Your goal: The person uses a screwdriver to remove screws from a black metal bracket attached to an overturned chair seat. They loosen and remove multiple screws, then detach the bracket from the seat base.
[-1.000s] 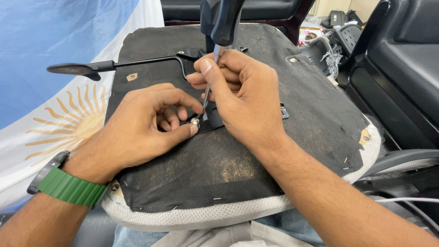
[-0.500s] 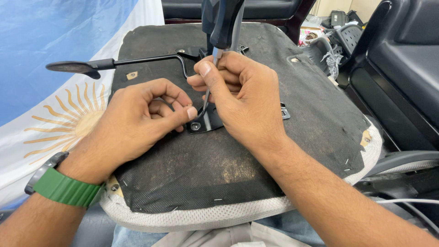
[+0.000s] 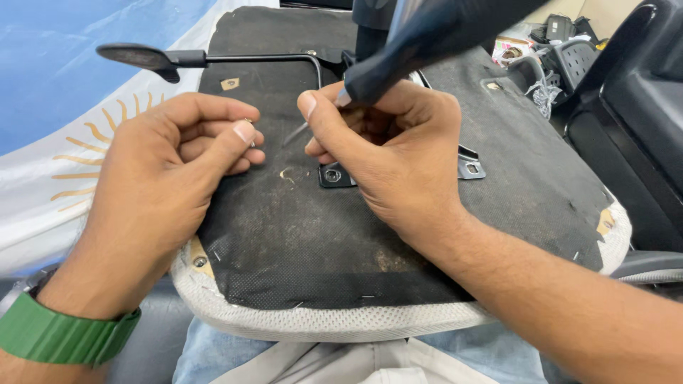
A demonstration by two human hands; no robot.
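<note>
An upturned chair seat with a black fabric underside lies across my lap. My right hand grips a screwdriver by the base of its dark handle; the thin shaft slants down to the left, off the seat. My left hand is curled at the seat's left side and pinches a small screw between thumb and forefinger. A black metal bracket with a bare screw hole lies between the two hands, just under my right thumb.
A black lever with a flat paddle sticks out left from the seat's middle. A blue and white cloth with a sun pattern covers the left side. Black chair parts stand on the right. A green watch strap circles my left wrist.
My left hand lifted the screw out of the bracket hole and drew it away to the left. The screwdriver came off the screw and tilted over. The view shifted nearer.
</note>
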